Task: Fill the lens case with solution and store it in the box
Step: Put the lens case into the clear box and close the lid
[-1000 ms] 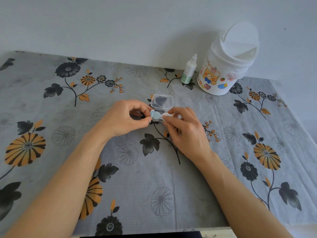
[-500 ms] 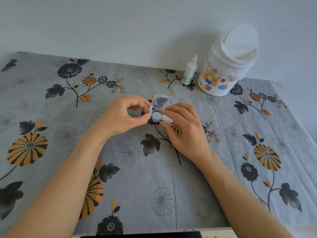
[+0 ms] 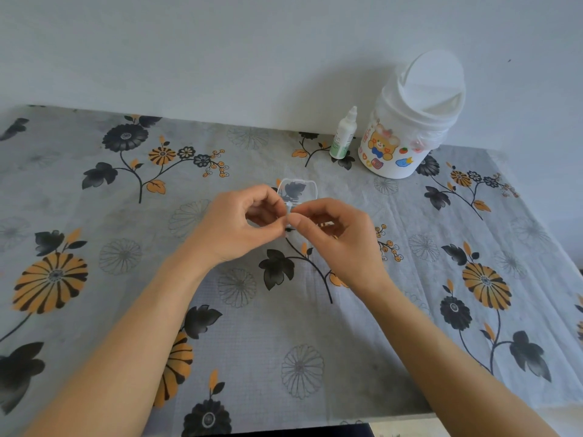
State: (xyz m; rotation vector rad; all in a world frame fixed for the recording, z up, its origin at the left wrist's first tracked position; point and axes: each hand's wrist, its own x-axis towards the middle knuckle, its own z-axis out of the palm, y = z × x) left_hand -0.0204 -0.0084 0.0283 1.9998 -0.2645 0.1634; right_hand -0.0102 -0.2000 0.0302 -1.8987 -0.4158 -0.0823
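Left hand (image 3: pixel 235 227) and right hand (image 3: pixel 331 238) together at mid-table, fingertips meeting over the clear box (image 3: pixel 298 192). Left thumb and forefinger pinched shut at the box's near edge; right thumb pressed against them, other fingers curled. Something small and white glimpsed under the right fingers, too hidden to name. Lens case out of sight behind the fingers, so cannot tell whether either hand grips it or only the box. Transparent lid of the box standing open, tilted up just beyond the fingertips, leaf print showing through it. Both forearms bare, reaching in from the near edge. All around, floral tablecloth (image 3: pixel 126 253) in grey, black and orange. Far right by the wall, solution bottle (image 3: pixel 343 135) upright, white with a green label, cap on. Just right of it, white tub (image 3: pixel 407 130) with a bear sticker and a swing lid.
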